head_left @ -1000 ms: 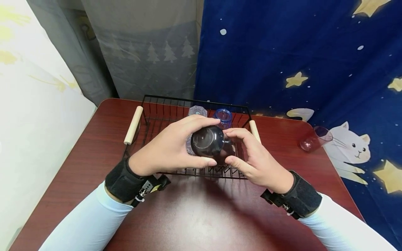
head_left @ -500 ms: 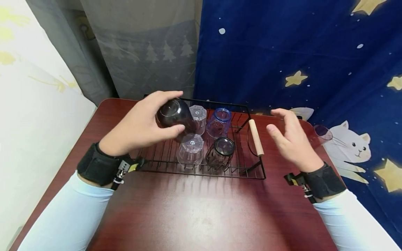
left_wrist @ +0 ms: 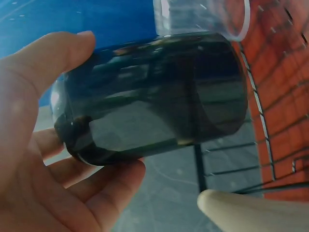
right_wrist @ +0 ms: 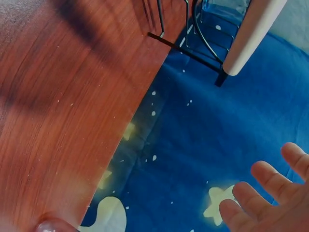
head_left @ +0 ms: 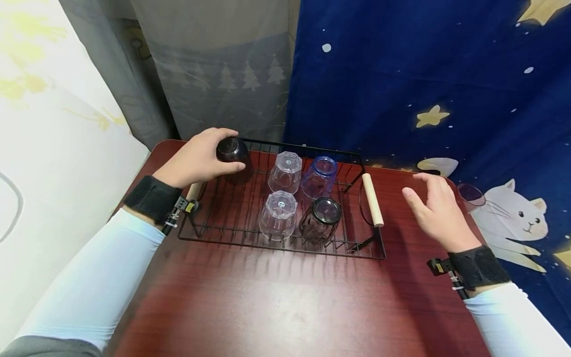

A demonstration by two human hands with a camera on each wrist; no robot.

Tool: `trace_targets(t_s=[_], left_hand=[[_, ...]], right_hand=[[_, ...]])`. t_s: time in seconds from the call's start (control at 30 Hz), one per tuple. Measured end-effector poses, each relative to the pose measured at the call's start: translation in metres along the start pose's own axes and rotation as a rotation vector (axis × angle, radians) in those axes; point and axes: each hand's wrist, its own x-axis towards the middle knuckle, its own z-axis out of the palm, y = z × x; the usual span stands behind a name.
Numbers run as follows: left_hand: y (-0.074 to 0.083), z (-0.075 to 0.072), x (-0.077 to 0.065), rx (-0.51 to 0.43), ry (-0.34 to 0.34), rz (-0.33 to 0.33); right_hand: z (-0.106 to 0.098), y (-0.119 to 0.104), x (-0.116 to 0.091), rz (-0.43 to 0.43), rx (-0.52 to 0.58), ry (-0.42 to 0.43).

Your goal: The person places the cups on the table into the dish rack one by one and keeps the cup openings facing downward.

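Note:
My left hand [head_left: 200,156] holds a dark tinted glass [head_left: 234,153] upside down at the back left of the black wire rack [head_left: 241,244]. In the left wrist view, thumb and fingers wrap the base end of this dark glass [left_wrist: 154,96], whose mouth points toward the rack's wires. To the right of the rack, my right hand [head_left: 437,210] is raised over the table with nothing in it. Its spread fingers [right_wrist: 246,195] show at the lower right of the right wrist view. Nearest to it is a reddish see-through glass [head_left: 470,196] by the table's right edge.
Upside down in the rack are two clear faceted glasses [head_left: 285,178], a blue glass [head_left: 318,178] and a black-tinted glass [head_left: 320,223]. Wooden handles [head_left: 372,201] stand up at the rack's ends. Curtains [head_left: 370,99] hang behind the table [head_left: 250,297].
Both hands were on the dark glass. The right hand let go and moved off to the right; the left hand carried the glass left and down into the rack's back left area.

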Motion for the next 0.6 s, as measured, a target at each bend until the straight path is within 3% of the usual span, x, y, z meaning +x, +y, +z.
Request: trace_targets(t_s=[0.33, 0.6], left_hand=[[-0.012, 0.017, 0.031, 0.068, -0.104, -0.049], [-0.015, 0.024, 0.039, 0.094, -0.164, -0.094]], right_hand=[[0.0, 0.007, -0.005, 0.02, 0.014, 0.009], [0.005, 0.009, -0.012, 0.025, 0.014, 0.003]])
